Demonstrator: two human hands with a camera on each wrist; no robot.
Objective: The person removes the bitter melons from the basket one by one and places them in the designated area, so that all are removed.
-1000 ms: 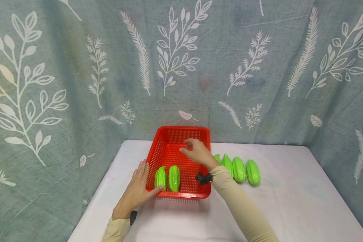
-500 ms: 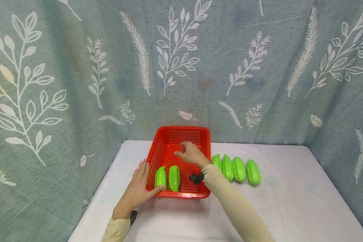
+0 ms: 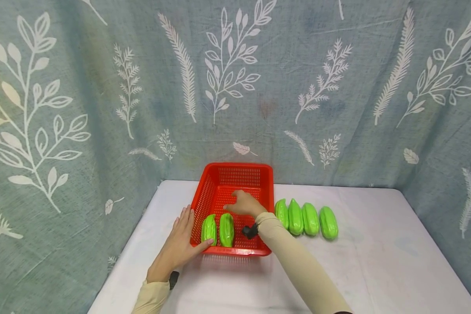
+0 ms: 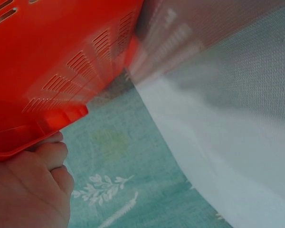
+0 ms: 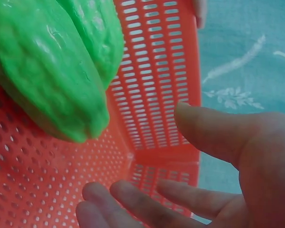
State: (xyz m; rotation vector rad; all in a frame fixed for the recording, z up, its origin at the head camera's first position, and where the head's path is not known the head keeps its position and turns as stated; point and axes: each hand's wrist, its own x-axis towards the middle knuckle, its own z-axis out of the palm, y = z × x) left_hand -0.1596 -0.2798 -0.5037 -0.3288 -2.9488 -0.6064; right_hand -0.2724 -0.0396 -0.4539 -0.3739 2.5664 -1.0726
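While the right hand [image 3: 244, 203] is hanging inside the red basket [image 3: 208, 192] with nothing in it, the smart play is probably that the nearer gourd gets approached from above and along its length, so it isn't rolled into its twin. From the head view, two green gourds [image 3: 218, 229] are laid side by side at the basket's near edge, toward its left corner, and the right hand is seen just beyond them, fingers loosely spread. The basket's near left corner is steadied by the left hand [image 3: 178, 246], palm flat on the table [image 3: 377, 261], fingers straight, thumb tucked against the rim. Four more gourds [image 3: 306, 218] are lined up just off the basket's right side.

From the left wrist, only the left hand's knuckles [image 4: 31, 190] are shown pressed under the basket's rim [image 4: 38, 135]; nothing is gripped.

From the right wrist, the fingers [image 5: 180, 197] are seen relaxed and apart above the perforated floor [image 5: 38, 190], and the gourd [image 5: 47, 76] is found just ahead of the fingertips, near but not touched.
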